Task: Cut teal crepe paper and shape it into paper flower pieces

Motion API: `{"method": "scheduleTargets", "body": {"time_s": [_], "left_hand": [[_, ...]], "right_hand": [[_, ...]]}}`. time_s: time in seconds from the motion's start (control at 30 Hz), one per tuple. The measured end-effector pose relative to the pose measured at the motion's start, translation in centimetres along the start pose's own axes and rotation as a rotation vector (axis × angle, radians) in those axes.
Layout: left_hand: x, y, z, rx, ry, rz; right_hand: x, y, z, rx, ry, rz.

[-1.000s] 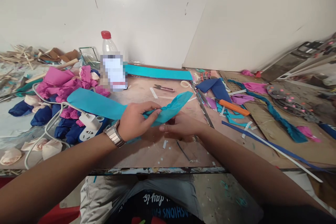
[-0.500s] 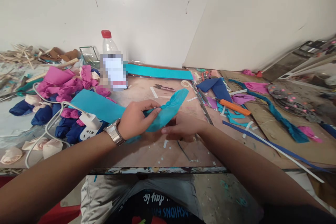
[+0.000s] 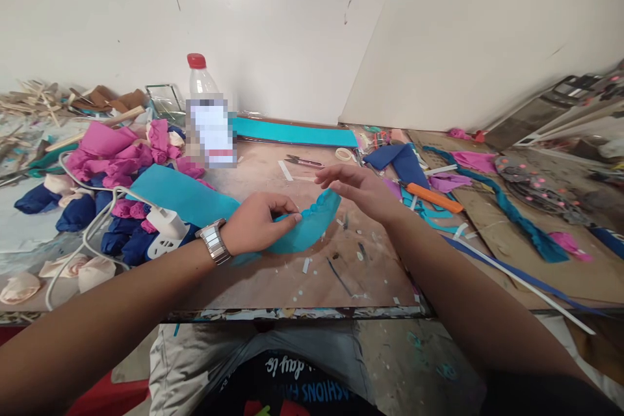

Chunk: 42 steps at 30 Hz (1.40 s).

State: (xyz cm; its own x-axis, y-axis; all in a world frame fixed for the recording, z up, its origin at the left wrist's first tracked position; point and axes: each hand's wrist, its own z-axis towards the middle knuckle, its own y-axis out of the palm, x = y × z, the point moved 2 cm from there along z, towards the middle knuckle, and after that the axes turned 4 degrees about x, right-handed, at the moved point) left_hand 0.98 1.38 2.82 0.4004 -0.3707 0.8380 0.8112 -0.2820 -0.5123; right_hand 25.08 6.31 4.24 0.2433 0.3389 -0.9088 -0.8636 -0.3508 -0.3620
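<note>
Pinching one turquoise crepe-like strip (image 3: 308, 231) between thumb and forefinger, the left hand (image 3: 260, 224) holds it above the worktable (image 3: 375, 283). The strip lies broad and smooth left of the grip, puckered along its upper edge to the right. The right hand (image 3: 363, 192) arches at the tip; whether it grips cannot be told. Beyond are one red-capped bottle (image 3: 203, 83), one pair of snips (image 3: 306, 162) and one tape ring (image 3: 344, 158); rightward, one orange-handled cutter (image 3: 435, 197).

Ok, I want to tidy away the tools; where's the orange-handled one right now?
In the head view, the orange-handled tool lies to the right of the right hand, beside the folded dark blue piece.
</note>
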Motion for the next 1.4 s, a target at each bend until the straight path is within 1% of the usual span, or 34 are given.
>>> {"method": "scheduleTargets", "body": {"time_s": [0.07,0.13,0.23,0.3,0.43,0.53,0.83,0.97,1.13,1.23,1.4], "left_hand": [[-0.1,0.1,-0.1,-0.025,0.017,0.015],[-0.2,0.3,-0.1,-0.048,0.034,0.028],[-0.3,0.5,-0.2,-0.066,0.058,0.029],[-0.2,0.5,-0.2,-0.066,0.069,0.032],[0.2,0.3,-0.2,-0.056,0.073,0.037],[0.3,0.1,-0.2,-0.041,0.064,0.014],[0.0,0.2,-0.1,-0.032,0.067,0.041],[-0.2,0.2,-0.1,-0.042,0.049,0.062],[-0.3,0.4,-0.1,-0.060,0.066,0.052],[-0.3,0.4,-0.1,-0.051,0.063,0.061],[-0.3,0.1,-0.1,-0.009,0.049,0.163]], "right_hand": [[-1.7,0.5,-0.4,-0.065,-0.163,-0.234],[-2.9,1.5,-0.9,-0.187,-0.263,-0.362],[-3.5,2.7,-1.3,-0.291,-0.323,-0.442],[-3.3,3.1,-1.4,-0.317,-0.322,-0.445],[-2.8,2.6,-1.4,-0.280,-0.278,-0.445],[-2.9,2.2,-1.5,-0.250,-0.249,-0.461],[-3.1,2.8,-1.5,-0.287,-0.292,-0.514],[-3.1,2.7,-1.5,-0.275,-0.276,-0.543],[-3.0,3.1,-1.5,-0.268,-0.266,-0.538],[-2.9,3.1,-1.6,-0.241,-0.258,-0.571],[-3.1,2.6,-1.7,-0.181,-0.220,-0.576]]}}
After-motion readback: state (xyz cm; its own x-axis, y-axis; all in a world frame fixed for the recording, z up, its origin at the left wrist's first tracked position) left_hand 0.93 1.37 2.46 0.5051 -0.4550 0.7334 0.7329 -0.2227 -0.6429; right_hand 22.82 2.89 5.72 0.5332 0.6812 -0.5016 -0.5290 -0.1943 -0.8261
